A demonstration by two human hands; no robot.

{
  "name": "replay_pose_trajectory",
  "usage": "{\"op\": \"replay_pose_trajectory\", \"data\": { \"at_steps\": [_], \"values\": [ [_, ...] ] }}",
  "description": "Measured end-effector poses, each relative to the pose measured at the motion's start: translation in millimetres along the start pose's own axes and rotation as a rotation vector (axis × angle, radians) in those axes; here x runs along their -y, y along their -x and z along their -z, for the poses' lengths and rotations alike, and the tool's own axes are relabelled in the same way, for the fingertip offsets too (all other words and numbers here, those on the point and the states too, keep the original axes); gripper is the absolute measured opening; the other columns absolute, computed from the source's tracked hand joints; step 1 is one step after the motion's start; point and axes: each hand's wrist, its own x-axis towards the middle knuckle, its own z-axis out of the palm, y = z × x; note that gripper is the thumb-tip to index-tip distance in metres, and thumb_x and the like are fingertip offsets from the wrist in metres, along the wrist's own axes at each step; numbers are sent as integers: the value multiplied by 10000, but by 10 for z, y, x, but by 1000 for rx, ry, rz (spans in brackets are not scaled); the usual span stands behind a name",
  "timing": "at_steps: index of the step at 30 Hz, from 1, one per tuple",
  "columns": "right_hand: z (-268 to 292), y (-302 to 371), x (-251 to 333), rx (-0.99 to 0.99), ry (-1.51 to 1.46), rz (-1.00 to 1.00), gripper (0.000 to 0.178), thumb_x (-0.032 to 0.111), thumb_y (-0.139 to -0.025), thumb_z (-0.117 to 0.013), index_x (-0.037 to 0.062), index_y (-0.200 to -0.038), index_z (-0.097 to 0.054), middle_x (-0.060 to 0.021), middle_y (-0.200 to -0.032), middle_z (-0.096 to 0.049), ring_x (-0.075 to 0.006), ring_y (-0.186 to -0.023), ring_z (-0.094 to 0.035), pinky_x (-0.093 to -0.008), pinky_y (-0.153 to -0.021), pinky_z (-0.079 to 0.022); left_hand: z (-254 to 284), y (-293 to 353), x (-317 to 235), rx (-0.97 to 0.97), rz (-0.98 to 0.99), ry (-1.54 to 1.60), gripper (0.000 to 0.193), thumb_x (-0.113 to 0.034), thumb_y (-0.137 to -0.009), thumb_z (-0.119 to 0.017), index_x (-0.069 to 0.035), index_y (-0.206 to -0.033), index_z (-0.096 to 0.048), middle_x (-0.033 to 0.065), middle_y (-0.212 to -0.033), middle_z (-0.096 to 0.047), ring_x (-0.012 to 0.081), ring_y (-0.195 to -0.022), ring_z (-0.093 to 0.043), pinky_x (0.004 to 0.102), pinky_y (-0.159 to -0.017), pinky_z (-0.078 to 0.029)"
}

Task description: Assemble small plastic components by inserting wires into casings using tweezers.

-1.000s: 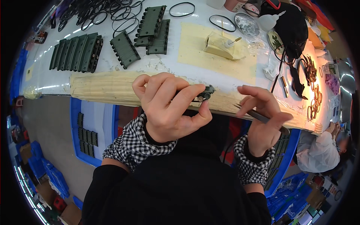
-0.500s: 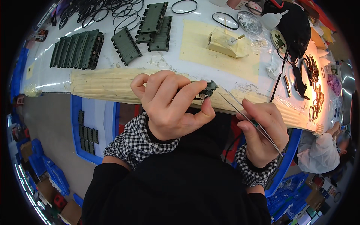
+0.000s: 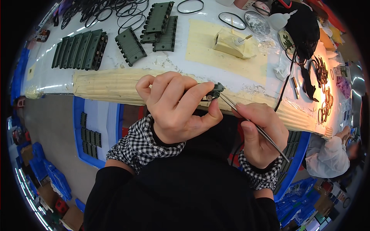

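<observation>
Between thumb and forefinger, my left hand (image 3: 175,106) pinches a small dark green model part with wheels (image 3: 216,91), held over the table's front edge. Most of that part is hidden behind the fingers. My right hand (image 3: 266,134) is closed round metal tweezers (image 3: 259,130), whose tips meet the wheeled part at its right end; whether they grip anything there is too small to tell. Beyond my hands lie several more dark green parts of the same look: a row (image 3: 79,50) at the left and a loose stack (image 3: 158,29) with a single piece (image 3: 131,47) beside it.
Black rubber rings (image 3: 104,11) lie at the back left. A tape-covered block (image 3: 234,44) with sticks stands on yellow paper. A black cable (image 3: 285,88) crosses the right side. Blue trays (image 3: 79,134) with green parts flank my lap. Another person (image 3: 327,158) sits far right.
My right hand has moved left and the tweezers' tips have come onto the wheeled part, their arms now closer together. My left hand has barely shifted.
</observation>
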Motion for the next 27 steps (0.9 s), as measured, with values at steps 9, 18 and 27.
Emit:
{"op": "replay_pose_trajectory", "data": {
  "at_steps": [9, 18, 27],
  "values": [
    [-9, 7, 25, -175, -328, -165, 165, -16, -860, -643, -4, -1024, -626, -117, -934, -690, -159, -709, -630, -266, -658, -505, 81, -109, -15, 133, 124, 211, 255, -124, -557, -681, -74, -807, -668, 38, -736, -588, 235, -736, -546, 353, -784, -373],
    [-241, -111, -94, -81, -662, -448, 217, -65, -846, -642, -15, -1028, -534, -69, -951, -626, -63, -710, -602, -187, -624, -483, 56, -87, -62, 92, 95, 231, 282, -117, -532, -661, -74, -810, -664, 37, -748, -584, 230, -730, -538, 354, -784, -373],
    [-131, -184, -20, -158, -490, -371, 134, -23, -886, -612, 7, -994, -539, -18, -874, -575, -30, -652, -496, -164, -581, -385, 44, -61, -101, 237, 542, 712, 182, -76, -672, -670, -50, -852, -663, 30, -772, -602, 166, -755, -565, 299, -775, -405]
  ]
}}
